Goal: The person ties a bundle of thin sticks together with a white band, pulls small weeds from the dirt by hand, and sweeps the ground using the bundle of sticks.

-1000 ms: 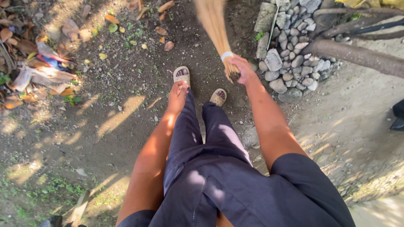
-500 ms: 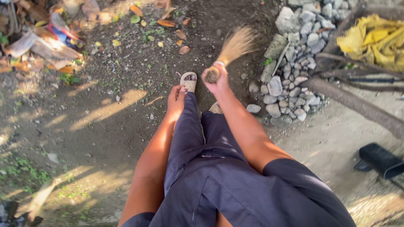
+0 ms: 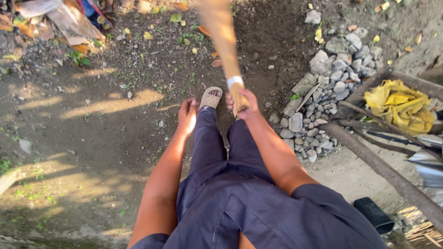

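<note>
Here my right hand (image 3: pixel 241 102) clamps fingers on the stick broom (image 3: pixel 226 46); left hand (image 3: pixel 188 115) hangs loosely curled, bare dirt (image 3: pixel 106 138) beside the stone pile (image 3: pixel 332 83).

The broom (image 3: pixel 221 37) is smeared by motion blur and cut off by the top edge, its handle end hidden inside the right hand (image 3: pixel 242 103), while the second foot lies hidden behind the trouser leg (image 3: pixel 244 143).
</note>
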